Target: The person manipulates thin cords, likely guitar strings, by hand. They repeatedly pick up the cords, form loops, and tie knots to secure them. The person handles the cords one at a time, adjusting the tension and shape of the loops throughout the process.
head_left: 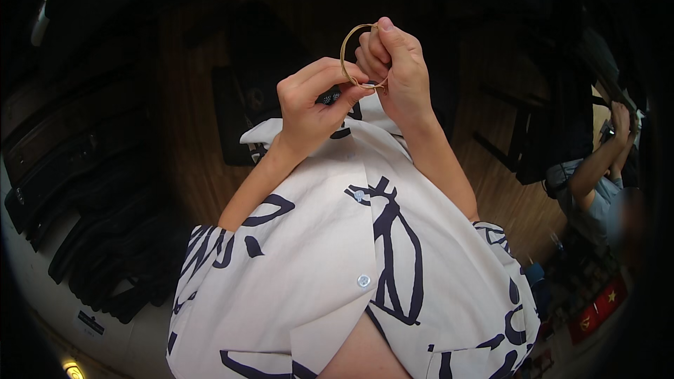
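A small coil of thin brass-coloured wire (343, 52) is held up in front of my chest, bent into a ring of several turns. My left hand (316, 95) pinches the lower part of the ring between thumb and fingertips, where a small pale piece shows. On the other side, my right hand (397, 60) has its thumb pressed against the top of the ring, its fingers curled in. A short wire end (385, 90) sticks out by the right palm. The part of the coil under the right thumb is hidden.
Dark, curved cases (105, 252) stand in a row along the left side. Wooden floor (195, 116) lies below, with a dark flat object (229, 116) on it. At right, a person (595, 184) handles something small beside dark furniture (526, 142).
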The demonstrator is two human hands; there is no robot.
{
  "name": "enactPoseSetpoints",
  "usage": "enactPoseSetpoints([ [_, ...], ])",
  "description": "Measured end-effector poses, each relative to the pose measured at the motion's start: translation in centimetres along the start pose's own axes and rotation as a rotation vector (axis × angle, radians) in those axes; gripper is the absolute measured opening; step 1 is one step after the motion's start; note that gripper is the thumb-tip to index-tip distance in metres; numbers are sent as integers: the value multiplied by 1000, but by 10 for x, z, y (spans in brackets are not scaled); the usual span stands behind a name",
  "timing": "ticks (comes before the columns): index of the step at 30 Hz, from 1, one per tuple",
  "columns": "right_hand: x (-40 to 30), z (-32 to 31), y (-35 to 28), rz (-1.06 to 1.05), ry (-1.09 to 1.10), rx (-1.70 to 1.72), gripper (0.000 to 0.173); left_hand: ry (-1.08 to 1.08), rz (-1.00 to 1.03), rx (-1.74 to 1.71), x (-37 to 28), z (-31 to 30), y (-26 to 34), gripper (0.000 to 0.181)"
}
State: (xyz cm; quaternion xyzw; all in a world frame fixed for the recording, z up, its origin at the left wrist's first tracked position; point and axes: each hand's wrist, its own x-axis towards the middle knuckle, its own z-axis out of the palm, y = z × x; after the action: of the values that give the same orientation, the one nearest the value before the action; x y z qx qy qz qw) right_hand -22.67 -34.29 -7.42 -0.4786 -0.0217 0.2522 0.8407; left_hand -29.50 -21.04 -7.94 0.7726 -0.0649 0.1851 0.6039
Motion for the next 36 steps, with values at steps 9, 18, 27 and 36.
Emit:
enactPoseSetpoints([
  [9, 1, 4, -1, -10, 77, 94, 48, -63, -175, -2, 2, 14, 0, 21],
  [18, 2, 9, -20, -103, 74, 100, 31, -32, -628, -565, 21, 15, 17, 20],
  [27, -5, 37, -23, -180, 79, -49, 20, 96, -561, -646, 20, 6, 22, 15],
  [36, -7, 29, 0, 27, 123, 205, 25, 66, 47, -79, 7, -12, 18, 20],
])
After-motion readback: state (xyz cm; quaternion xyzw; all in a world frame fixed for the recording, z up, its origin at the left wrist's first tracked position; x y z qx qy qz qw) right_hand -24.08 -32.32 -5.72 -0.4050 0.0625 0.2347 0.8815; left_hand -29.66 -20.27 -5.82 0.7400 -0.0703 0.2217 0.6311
